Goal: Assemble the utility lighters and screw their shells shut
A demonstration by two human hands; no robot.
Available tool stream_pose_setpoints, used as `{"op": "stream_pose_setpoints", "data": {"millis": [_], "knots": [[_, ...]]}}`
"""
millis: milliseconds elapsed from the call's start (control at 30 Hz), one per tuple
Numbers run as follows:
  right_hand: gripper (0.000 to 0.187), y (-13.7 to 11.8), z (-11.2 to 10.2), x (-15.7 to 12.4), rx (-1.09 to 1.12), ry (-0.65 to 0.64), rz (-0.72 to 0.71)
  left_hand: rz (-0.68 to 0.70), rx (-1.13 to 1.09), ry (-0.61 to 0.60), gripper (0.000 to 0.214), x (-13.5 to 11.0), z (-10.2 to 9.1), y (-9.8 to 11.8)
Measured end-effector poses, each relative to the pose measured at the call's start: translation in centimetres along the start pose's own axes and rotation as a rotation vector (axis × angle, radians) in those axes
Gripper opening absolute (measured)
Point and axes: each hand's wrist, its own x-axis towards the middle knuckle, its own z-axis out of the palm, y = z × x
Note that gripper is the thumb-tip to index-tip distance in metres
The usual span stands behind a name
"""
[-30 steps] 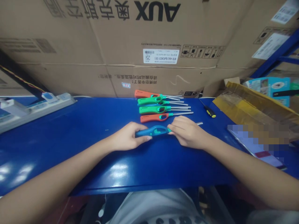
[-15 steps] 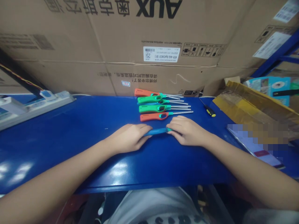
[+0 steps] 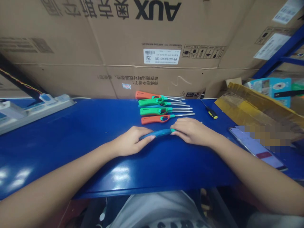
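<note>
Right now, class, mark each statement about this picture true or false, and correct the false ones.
1. The left hand and the right hand both touch the blue lighter. True.
2. The screwdriver lies to the left of the row of lighters. False: it lies to their right.
3. Two lighters in the row have orange handles. True.
4. The power strip sits on top of the cardboard box. False: it sits at the left end of the blue bench.
</note>
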Motion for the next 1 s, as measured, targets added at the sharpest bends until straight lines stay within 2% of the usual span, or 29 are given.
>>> {"op": "stream_pose_setpoints", "data": {"millis": [133,200,333,467,567,733,867,1000], "knots": [[0.025,-0.4,0.1,0.1,-0.092,0.105,-0.078,-0.113,-0.204,-0.003,0.047,0.1,-0.1,0.2],[0.023,-0.4,0.0,0.2,-0.107,0.139,-0.098,-0.126,-0.225,0.003,0.045,0.1,-0.2,0.3],[0.02,-0.7,-0.4,0.2,-0.154,0.198,-0.128,-0.01,-0.135,0.079,0.035,-0.1,-0.3,0.0],[0.017,-1.3,-1.0,0.2,-0.238,0.268,-0.125,0.075,-0.061,0.132,0.034,-0.2,-0.4,-0.7],[0.018,-1.6,-1.3,0.2,-0.271,0.257,-0.099,0.09,-0.038,0.141,0.037,-0.2,-0.4,-1.1],[0.024,-1.4,-1.1,0.1,-0.223,0.144,-0.023,0.056,-0.031,0.103,0.038,0.2,-0.1,-1.2],[0.028,-1.4,-0.3,0.1,-0.183,0.119,-0.073,0.043,-0.058,0.031,0.037,0.3,0.2,-0.8],[0.026,-1.6,0.2,0.1,-0.183,0.139,-0.112,0.043,-0.057,0.012,0.036,0.3,0.3,-0.5]]}}
